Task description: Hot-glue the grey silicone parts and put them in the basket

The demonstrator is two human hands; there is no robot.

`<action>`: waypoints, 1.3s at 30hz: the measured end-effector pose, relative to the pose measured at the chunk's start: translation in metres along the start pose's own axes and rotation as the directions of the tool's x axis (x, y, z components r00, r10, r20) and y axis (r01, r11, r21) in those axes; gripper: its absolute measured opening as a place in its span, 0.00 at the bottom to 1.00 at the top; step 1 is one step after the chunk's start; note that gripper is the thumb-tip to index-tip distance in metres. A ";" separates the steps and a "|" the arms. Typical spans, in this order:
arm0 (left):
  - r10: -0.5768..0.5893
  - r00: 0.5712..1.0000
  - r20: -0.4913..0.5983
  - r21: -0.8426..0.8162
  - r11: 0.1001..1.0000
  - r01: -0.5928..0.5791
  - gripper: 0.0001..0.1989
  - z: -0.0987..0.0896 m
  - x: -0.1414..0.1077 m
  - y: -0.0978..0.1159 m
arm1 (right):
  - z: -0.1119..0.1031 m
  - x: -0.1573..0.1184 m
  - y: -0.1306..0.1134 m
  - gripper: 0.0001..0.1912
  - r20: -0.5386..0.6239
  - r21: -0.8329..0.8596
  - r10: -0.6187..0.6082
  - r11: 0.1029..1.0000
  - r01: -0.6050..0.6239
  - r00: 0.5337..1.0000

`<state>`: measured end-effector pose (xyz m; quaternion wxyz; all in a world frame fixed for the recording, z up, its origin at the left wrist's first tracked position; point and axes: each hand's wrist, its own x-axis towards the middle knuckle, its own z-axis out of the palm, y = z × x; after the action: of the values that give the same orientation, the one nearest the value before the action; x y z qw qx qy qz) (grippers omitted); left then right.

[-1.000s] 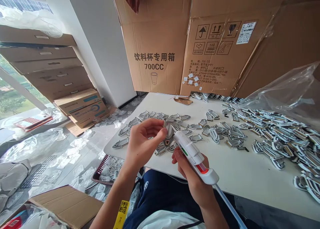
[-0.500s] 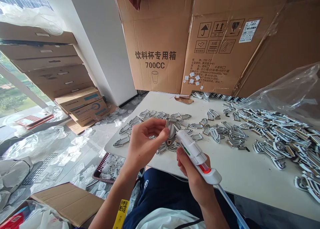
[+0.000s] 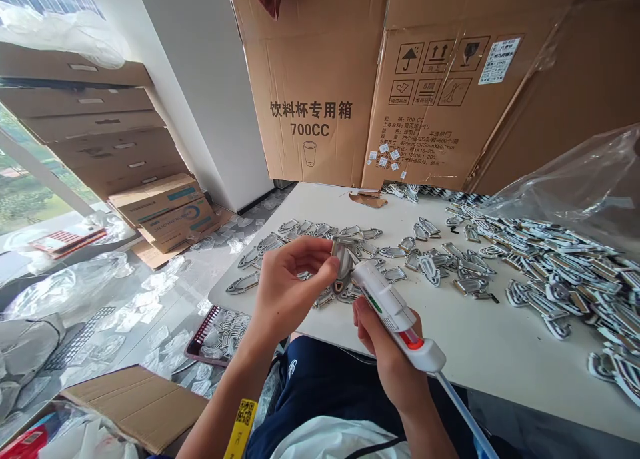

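White table (image 3: 465,339) below large cardboard cartons (image 3: 310,92), strewn mid-frame and heaped at right with grey-and-white moulded pieces (image 3: 565,279). Hands close, not touching. Left hand (image 3: 293,289) pinches one piece (image 3: 343,262) at frame centre; right hand (image 3: 387,355) grips white glue gun (image 3: 395,309), nozzle (image 3: 356,269) just beside that piece.

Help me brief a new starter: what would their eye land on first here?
The white hot-glue gun gripped in the right hand stands out first, at the centre of the view, its nozzle beside a grey-and-white shaped piece pinched by the left hand. To the right, a big heap of such pieces spreads across the white table. Behind it rises a cardboard carton printed 700CC.
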<state>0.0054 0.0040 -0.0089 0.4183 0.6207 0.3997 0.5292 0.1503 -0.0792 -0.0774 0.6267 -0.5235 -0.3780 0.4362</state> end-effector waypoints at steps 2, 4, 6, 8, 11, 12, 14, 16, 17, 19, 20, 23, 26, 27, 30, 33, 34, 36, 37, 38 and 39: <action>0.007 1.000 -0.003 0.005 1.000 -0.007 0.06 0.000 0.000 0.000 | 0.000 0.000 0.002 0.28 -0.015 0.002 0.002 1.000 -0.002 1.000; 0.006 1.000 -0.005 0.010 1.000 -0.006 0.06 0.001 0.000 0.001 | 0.000 0.000 0.006 0.27 -0.034 0.018 0.017 1.000 -0.017 0.999; 0.001 1.000 -0.009 0.016 1.000 -0.001 0.06 0.001 0.000 0.001 | 0.000 0.000 0.011 0.27 -0.053 0.032 0.033 0.999 -0.031 0.998; 0.001 1.000 -0.013 0.012 1.000 0.000 0.06 0.002 -0.001 0.002 | -0.001 0.000 0.016 0.28 -0.072 0.031 0.034 0.999 -0.032 0.997; 0.004 1.000 -0.009 0.000 1.000 -0.004 0.06 0.002 -0.001 0.003 | -0.001 -0.001 0.020 0.28 -0.114 0.019 0.037 0.999 -0.035 0.993; 0.004 1.000 -0.007 0.000 1.000 -0.004 0.06 0.002 -0.001 0.003 | 0.000 -0.001 0.021 0.28 -0.132 0.019 0.042 0.999 -0.040 0.990; 0.004 1.000 -0.004 0.001 1.000 -0.004 0.06 0.002 -0.002 0.004 | 0.000 -0.003 0.020 0.28 -0.170 0.026 0.054 0.998 -0.050 0.984; 0.004 1.000 -0.005 0.002 1.000 -0.004 0.06 0.002 -0.003 0.005 | 0.001 -0.004 0.018 0.28 -0.193 0.034 0.065 0.998 -0.059 0.979; 0.004 1.000 -0.005 0.003 1.000 -0.004 0.06 0.002 -0.003 0.005 | 0.001 -0.004 0.017 0.28 -0.195 0.037 0.068 0.997 -0.062 0.978; 0.006 1.000 -0.008 0.006 1.000 -0.006 0.06 0.002 -0.003 0.006 | 0.000 -0.005 0.016 0.27 -0.182 0.037 0.071 0.997 -0.066 0.981; 0.009 1.000 -0.009 0.010 1.000 -0.008 0.06 0.002 -0.003 0.006 | 0.000 -0.004 0.016 0.27 -0.167 0.037 0.071 0.997 -0.066 0.983; 0.016 1.000 -0.013 0.018 1.000 -0.016 0.06 0.003 -0.003 0.007 | -0.001 -0.003 0.017 0.26 -0.126 0.031 0.063 0.998 -0.059 0.990; 0.026 0.999 -0.033 0.033 0.999 -0.025 0.06 0.003 -0.003 0.007 | -0.001 -0.003 0.016 0.28 -0.095 0.025 0.059 0.998 -0.057 0.994; 0.039 0.998 -0.042 0.042 0.998 -0.037 0.05 0.003 -0.003 0.007 | 0.000 -0.002 0.016 0.28 -0.086 0.026 0.055 0.998 -0.053 0.995; 0.095 0.993 -0.069 0.086 0.992 -0.089 0.05 0.004 -0.005 0.006 | 0.000 0.000 0.016 0.33 -0.090 0.031 0.034 0.999 -0.031 0.995; 0.169 0.982 -0.088 0.155 0.976 -0.154 0.04 0.004 -0.006 0.005 | -0.003 0.004 0.017 0.34 -0.073 0.002 0.034 0.999 -0.034 0.997; 0.199 0.976 -0.085 0.182 0.966 -0.181 0.04 0.003 -0.006 0.005 | -0.004 0.006 0.017 0.33 -0.053 -0.015 0.042 0.999 -0.043 0.998; 0.273 0.959 -0.071 0.242 0.938 -0.249 0.05 0.002 -0.006 0.003 | -0.007 0.008 0.014 0.30 -0.016 -0.059 0.046 0.997 -0.047 0.999; 0.316 0.947 -0.057 0.275 0.917 -0.289 0.05 0.001 -0.006 0.002 | -0.008 0.008 0.013 0.29 -0.007 -0.080 0.037 0.996 -0.037 0.999; 0.357 0.933 -0.037 0.311 0.892 -0.329 0.06 -0.001 -0.005 0.001 | -0.009 0.009 0.011 0.27 0.000 -0.098 0.024 0.995 -0.024 1.000; 0.397 0.918 -0.014 0.350 0.862 -0.367 0.06 -0.002 -0.004 0.000 | -0.010 0.009 0.009 0.27 0.005 -0.114 0.014 0.993 -0.014 1.000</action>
<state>0.0030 0.0007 -0.0103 0.1739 0.7271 0.3717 0.5504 0.1615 -0.0731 -0.0873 0.5918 -0.5597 -0.4002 0.4199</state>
